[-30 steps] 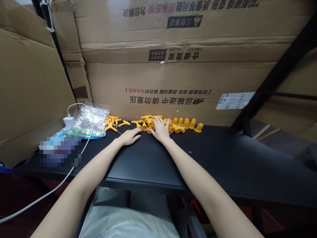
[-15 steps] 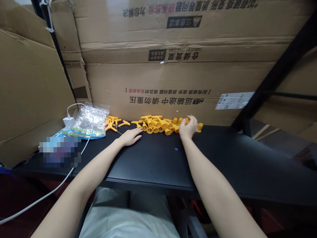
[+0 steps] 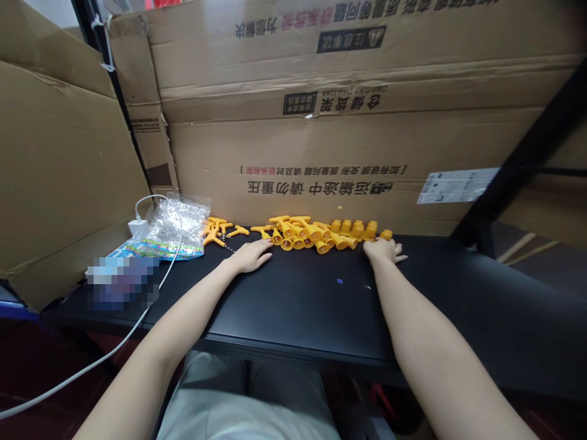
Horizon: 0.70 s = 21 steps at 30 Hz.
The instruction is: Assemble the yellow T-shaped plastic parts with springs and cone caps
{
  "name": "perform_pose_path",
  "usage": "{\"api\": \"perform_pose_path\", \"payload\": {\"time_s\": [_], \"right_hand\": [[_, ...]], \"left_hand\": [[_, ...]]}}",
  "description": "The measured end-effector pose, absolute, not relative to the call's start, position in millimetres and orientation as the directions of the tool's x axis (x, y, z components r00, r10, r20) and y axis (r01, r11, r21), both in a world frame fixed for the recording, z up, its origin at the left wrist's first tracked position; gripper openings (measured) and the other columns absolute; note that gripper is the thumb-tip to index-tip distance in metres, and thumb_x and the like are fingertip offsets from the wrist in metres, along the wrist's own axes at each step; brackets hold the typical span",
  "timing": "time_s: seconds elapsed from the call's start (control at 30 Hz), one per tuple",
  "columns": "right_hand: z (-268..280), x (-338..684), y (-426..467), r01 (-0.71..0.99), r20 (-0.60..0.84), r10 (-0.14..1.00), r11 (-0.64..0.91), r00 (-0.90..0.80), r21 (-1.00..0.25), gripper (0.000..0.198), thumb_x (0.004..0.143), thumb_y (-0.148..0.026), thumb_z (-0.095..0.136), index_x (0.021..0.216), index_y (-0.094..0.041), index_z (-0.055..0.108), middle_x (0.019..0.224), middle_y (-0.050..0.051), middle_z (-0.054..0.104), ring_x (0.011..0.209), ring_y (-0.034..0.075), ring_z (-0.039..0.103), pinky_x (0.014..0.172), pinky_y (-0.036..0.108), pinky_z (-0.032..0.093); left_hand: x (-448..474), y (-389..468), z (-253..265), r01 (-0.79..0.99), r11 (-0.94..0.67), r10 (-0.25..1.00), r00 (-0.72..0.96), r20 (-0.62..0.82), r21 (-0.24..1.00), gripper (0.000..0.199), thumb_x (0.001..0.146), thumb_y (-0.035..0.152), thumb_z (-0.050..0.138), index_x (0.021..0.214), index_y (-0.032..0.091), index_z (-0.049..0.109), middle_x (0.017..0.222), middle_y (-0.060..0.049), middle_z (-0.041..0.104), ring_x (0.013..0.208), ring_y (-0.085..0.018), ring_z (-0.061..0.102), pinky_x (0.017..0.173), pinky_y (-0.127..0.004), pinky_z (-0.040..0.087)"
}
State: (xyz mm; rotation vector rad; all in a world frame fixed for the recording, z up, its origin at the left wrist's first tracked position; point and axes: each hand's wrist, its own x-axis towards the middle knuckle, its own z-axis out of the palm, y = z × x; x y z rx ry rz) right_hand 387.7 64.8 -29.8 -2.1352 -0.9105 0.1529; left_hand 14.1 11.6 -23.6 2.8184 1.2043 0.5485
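Note:
My left hand [image 3: 251, 255] lies flat on the black tabletop with its fingers stretched out. Its fingertips are at the left end of a row of yellow bell-shaped plastic pieces [image 3: 298, 242], some with T-shaped handles [image 3: 300, 219]. On its other side lies a small heap of yellow T-handled corkscrews [image 3: 214, 234] with metal spirals. My right hand [image 3: 385, 249] rests at the right end of the row, fingers apart. Just beyond it is a yellow piece [image 3: 386, 234]; whether the fingers touch it I cannot tell. Several yellow pieces [image 3: 357, 228] stand upright left of that hand.
Cardboard [image 3: 321, 140] walls the back and left of the table [image 3: 293, 305]. A clear plastic bag [image 3: 177, 223], a white charger [image 3: 138, 228] and a white cable [image 3: 160, 284] are at the left. A small blue spot [image 3: 340, 281] shows on the tabletop. A black frame post [image 3: 527, 153] rises at the right.
My right hand has moved right and nearer me, off the upright yellow pieces, which now show in full. My left hand stays by the row. The view has shifted slightly.

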Motion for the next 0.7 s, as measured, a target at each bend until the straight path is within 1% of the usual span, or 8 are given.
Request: {"api": "perform_pose_path", "payload": {"time_s": [0.1, 0.23, 0.4, 0.53, 0.63, 0.7], "right_hand": [[-28, 388, 62, 0.601, 0.146, 0.703, -0.459, 0.696, -0.654, 0.041, 0.075, -0.015, 0.048, 0.114, -0.015, 0.064, 0.142, 0.022, 0.039, 0.138, 0.034, 0.02, 0.104, 0.06, 0.022], [-25, 384, 59, 0.607, 0.128, 0.715, -0.468, 0.687, -0.642, 0.045, 0.077, -0.015, 0.05, 0.12, -0.013, 0.061, 0.143, 0.027, 0.035, 0.138, 0.036, 0.02, 0.102, 0.058, 0.022], [-20, 381, 58, 0.586, 0.066, 0.705, -0.528, 0.706, -0.615, 0.043, 0.08, -0.018, 0.049, 0.122, -0.015, 0.061, 0.142, 0.027, 0.037, 0.138, 0.035, 0.02, 0.102, 0.06, 0.02], [-22, 381, 59, 0.579, 0.083, 0.69, -0.53, 0.719, -0.62, 0.04, 0.082, -0.019, 0.046, 0.119, -0.015, 0.062, 0.14, 0.025, 0.039, 0.136, 0.034, 0.023, 0.102, 0.061, 0.02], [-24, 381, 59, 0.57, 0.103, 0.672, -0.526, 0.733, -0.631, 0.039, 0.084, -0.021, 0.045, 0.118, -0.016, 0.062, 0.141, 0.024, 0.038, 0.136, 0.035, 0.023, 0.104, 0.062, 0.02], [-26, 381, 58, 0.561, 0.13, 0.656, -0.506, 0.743, -0.655, 0.038, 0.083, -0.021, 0.046, 0.118, -0.017, 0.062, 0.14, 0.021, 0.038, 0.136, 0.035, 0.024, 0.105, 0.062, 0.02]], "left_hand": [[14, 12, -24, 0.698, -0.7, 0.705, 0.639, 0.309, 0.153, 0.046, 0.096, 0.038, 0.037, 0.135, 0.017, 0.048, 0.147, -0.011, 0.045, 0.139, -0.019, 0.037, 0.114, -0.038, 0.034], [15, 10, -22, 0.71, -0.69, 0.715, 0.636, 0.292, 0.141, 0.047, 0.096, 0.038, 0.036, 0.136, 0.017, 0.047, 0.148, -0.011, 0.043, 0.141, -0.02, 0.035, 0.114, -0.04, 0.034], [15, 8, -19, 0.721, -0.68, 0.726, 0.637, 0.258, 0.132, 0.046, 0.097, 0.037, 0.036, 0.137, 0.018, 0.046, 0.15, -0.01, 0.041, 0.142, -0.022, 0.033, 0.113, -0.043, 0.035], [16, 5, -14, 0.71, -0.692, 0.714, 0.645, 0.271, 0.131, 0.046, 0.096, 0.036, 0.036, 0.138, 0.019, 0.045, 0.15, -0.007, 0.042, 0.142, -0.022, 0.033, 0.113, -0.043, 0.034], [10, 2, -3, 0.72, -0.685, 0.707, 0.621, 0.339, 0.111, 0.043, 0.094, 0.028, 0.04, 0.135, 0.016, 0.049, 0.146, -0.008, 0.047, 0.138, -0.02, 0.039, 0.114, -0.036, 0.034], [0, 2, 5, 0.789, -0.609, 0.754, 0.544, 0.369, 0.081, 0.038, 0.089, 0.014, 0.042, 0.123, 0.018, 0.058, 0.137, -0.006, 0.057, 0.13, -0.016, 0.048, 0.111, -0.031, 0.036]]}}
